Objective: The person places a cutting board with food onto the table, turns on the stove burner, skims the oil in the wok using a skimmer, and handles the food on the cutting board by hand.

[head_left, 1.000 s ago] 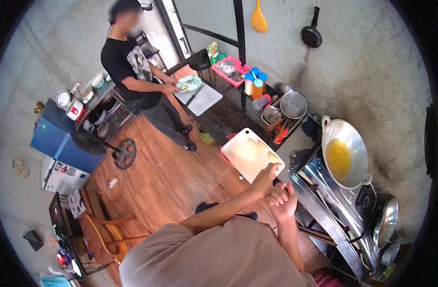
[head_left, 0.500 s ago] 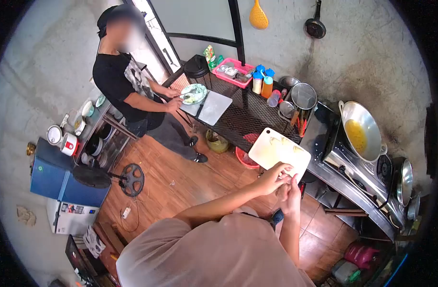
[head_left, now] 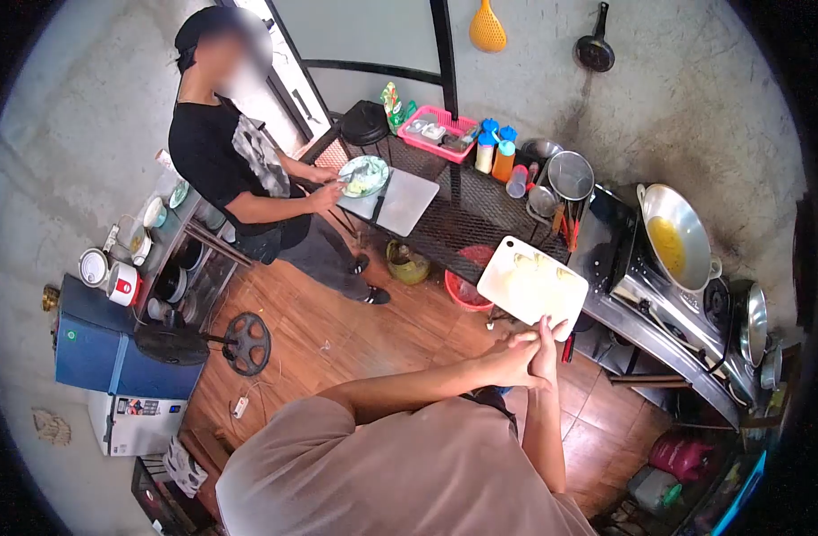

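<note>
My left hand (head_left: 513, 359) and my right hand (head_left: 544, 357) are pressed together just over the near edge of a white cutting board (head_left: 496, 279). The left hand's fingers are folded against the right palm, while the right fingers lie close together and point toward the board. Whatever may be between the palms is hidden. Several pale, thin pieces (head_left: 527, 262) lie along the board's far side; their kind is too small to make out.
Right of the board, a large wok (head_left: 701, 259) with yellow liquid sits on the stove (head_left: 646, 304). Sauce bottles (head_left: 503, 161), a pink basket (head_left: 449, 147) and a strainer (head_left: 571, 176) stand on the black mesh table (head_left: 427, 241). Across it, a person (head_left: 239, 170) works over a plate (head_left: 364, 189).
My hands have closed tighter against each other, with the right fingers now straighter and pointing up toward the board. The whole view has shifted slightly. The other person stays at the plate.
</note>
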`<act>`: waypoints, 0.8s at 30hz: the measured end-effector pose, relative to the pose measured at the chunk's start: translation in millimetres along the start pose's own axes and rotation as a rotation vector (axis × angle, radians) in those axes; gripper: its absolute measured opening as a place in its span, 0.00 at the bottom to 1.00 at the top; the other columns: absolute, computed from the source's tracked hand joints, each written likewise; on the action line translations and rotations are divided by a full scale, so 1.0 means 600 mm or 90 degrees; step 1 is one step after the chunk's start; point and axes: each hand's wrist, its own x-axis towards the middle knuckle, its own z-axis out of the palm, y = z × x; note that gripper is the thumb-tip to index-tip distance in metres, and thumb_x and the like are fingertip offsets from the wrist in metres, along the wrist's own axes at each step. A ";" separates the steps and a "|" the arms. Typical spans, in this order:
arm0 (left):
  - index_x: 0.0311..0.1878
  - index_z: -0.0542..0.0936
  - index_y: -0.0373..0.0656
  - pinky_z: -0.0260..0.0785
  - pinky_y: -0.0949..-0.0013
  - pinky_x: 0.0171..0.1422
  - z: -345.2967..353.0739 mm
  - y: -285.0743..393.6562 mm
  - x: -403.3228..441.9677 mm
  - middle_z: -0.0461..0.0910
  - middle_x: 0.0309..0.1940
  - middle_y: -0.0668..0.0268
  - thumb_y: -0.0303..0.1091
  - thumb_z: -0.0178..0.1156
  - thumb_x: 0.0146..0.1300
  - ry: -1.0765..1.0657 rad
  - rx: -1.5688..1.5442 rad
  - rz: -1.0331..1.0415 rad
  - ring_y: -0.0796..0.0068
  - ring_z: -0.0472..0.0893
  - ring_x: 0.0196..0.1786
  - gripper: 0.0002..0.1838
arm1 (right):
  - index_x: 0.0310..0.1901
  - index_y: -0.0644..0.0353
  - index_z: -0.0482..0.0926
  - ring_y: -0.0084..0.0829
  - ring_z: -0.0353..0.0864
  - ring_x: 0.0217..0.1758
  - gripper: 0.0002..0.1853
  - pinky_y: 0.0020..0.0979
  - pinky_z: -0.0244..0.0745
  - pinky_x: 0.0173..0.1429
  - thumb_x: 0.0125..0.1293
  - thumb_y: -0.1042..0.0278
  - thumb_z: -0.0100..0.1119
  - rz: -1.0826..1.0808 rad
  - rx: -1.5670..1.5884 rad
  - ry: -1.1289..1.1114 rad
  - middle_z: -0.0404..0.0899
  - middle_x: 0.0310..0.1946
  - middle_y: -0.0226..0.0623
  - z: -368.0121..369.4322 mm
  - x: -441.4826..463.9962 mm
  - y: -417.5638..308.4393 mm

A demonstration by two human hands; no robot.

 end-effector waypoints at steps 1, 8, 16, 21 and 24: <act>0.82 0.43 0.48 0.61 0.47 0.73 0.003 0.014 0.013 0.50 0.76 0.35 0.56 0.76 0.49 0.056 0.085 0.007 0.37 0.60 0.75 0.66 | 0.60 0.66 0.77 0.52 0.83 0.56 0.37 0.51 0.78 0.59 0.78 0.35 0.36 -0.006 -0.003 -0.005 0.79 0.59 0.56 -0.003 0.010 -0.012; 0.80 0.54 0.42 0.68 0.57 0.62 0.044 -0.019 0.118 0.73 0.58 0.44 0.56 0.67 0.60 0.251 0.084 0.071 0.56 0.73 0.61 0.52 | 0.61 0.66 0.76 0.52 0.84 0.52 0.37 0.50 0.79 0.57 0.78 0.36 0.35 0.026 -0.018 0.032 0.80 0.56 0.56 -0.018 0.062 -0.064; 0.80 0.49 0.35 0.64 0.59 0.64 0.093 -0.082 0.245 0.71 0.62 0.42 0.45 0.63 0.62 0.253 0.031 0.060 0.53 0.73 0.61 0.49 | 0.61 0.65 0.76 0.52 0.85 0.49 0.36 0.50 0.80 0.54 0.78 0.37 0.35 0.092 -0.058 0.071 0.82 0.52 0.57 -0.076 0.122 -0.142; 0.81 0.47 0.38 0.56 0.58 0.77 0.119 -0.122 0.283 0.68 0.68 0.39 0.42 0.56 0.70 0.221 0.049 -0.167 0.50 0.68 0.71 0.43 | 0.66 0.69 0.70 0.57 0.84 0.48 0.41 0.53 0.80 0.55 0.76 0.32 0.33 0.090 -0.151 0.086 0.81 0.51 0.63 -0.091 0.082 -0.143; 0.81 0.41 0.40 0.53 0.59 0.78 0.128 -0.216 0.319 0.59 0.73 0.36 0.50 0.55 0.71 0.348 -0.343 -0.162 0.47 0.65 0.74 0.47 | 0.78 0.62 0.52 0.42 0.77 0.64 0.33 0.36 0.68 0.71 0.79 0.52 0.41 -0.169 -0.742 -0.003 0.64 0.72 0.59 -0.222 0.117 -0.091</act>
